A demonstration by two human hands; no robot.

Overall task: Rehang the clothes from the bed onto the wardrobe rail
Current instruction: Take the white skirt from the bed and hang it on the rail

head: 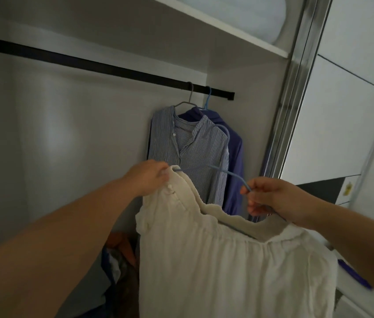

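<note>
The cream blouse [227,267] was up in front of the open wardrobe, held between both hands on a pale blue hanger [225,171]. The left hand [149,177] pinched the blouse's shoulder, right where the hanger's end poked out of the fabric, fingers curled tight on the cloth. The right hand [273,200] had its fingers closed around the hanger near the other end, with the neckline sagging just under it. The rest of the blouse hung loose below, well under the black rail [103,65], so not hooked on anything yet. Behind it, a blue-and-white striped shirt [188,148] hung on a grey wire hanger [187,101] near the rail's right end, and just beside that a purple top [235,161] on a blue hanger [207,98], the two garments touching. A white shelf [227,31] sat above the rail, a sliding door frame [296,88] ran down the right side, and some jumbled, dim stuff [121,255] lay at the wardrobe bottom, too dark to make out.
</note>
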